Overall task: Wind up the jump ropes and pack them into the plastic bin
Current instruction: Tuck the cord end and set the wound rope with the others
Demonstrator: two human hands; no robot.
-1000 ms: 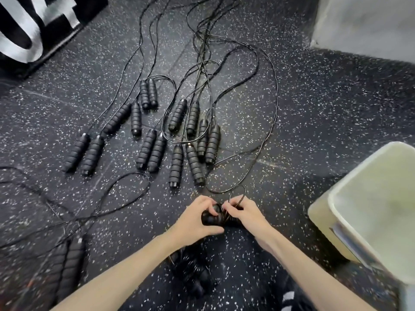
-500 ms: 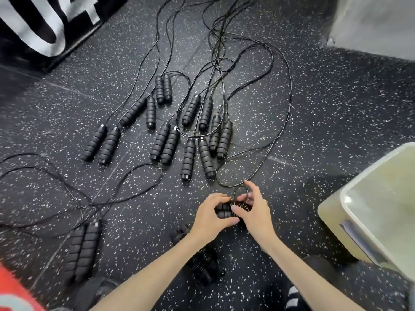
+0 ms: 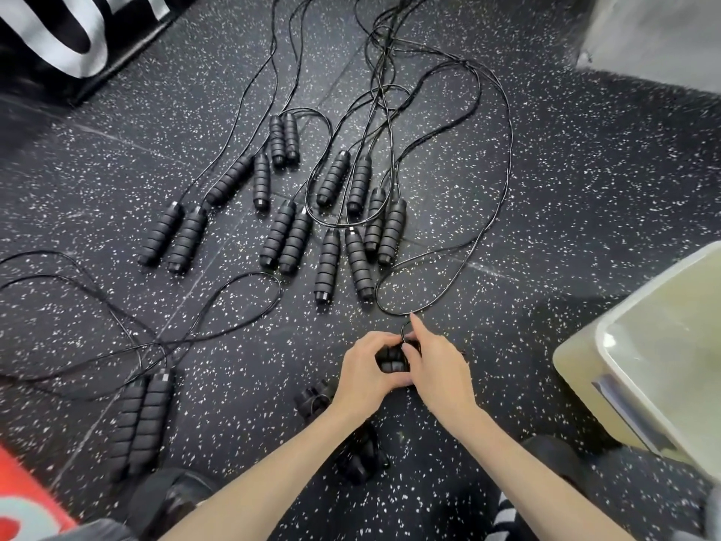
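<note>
Jump rope handles [image 3: 392, 361] sit between both hands just above the floor, near the pic's centre: left hand [image 3: 364, 370] fingers curl round them, right hand [image 3: 439, 365] pinches a small cord loop. Winding step, prob. mid-way; cord [image 3: 503, 212] trails far out. Next: keep wrapping slack, then drop into plastic bin [image 3: 640, 369] at right. Other ropes lie unwound beyond.

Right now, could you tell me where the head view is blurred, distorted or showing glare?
Head view: sharp around both hands; bottom-left corner smears the paired handles; wide-angle bending stretches the plastic bin, whose rim shows a glare spot.
</note>
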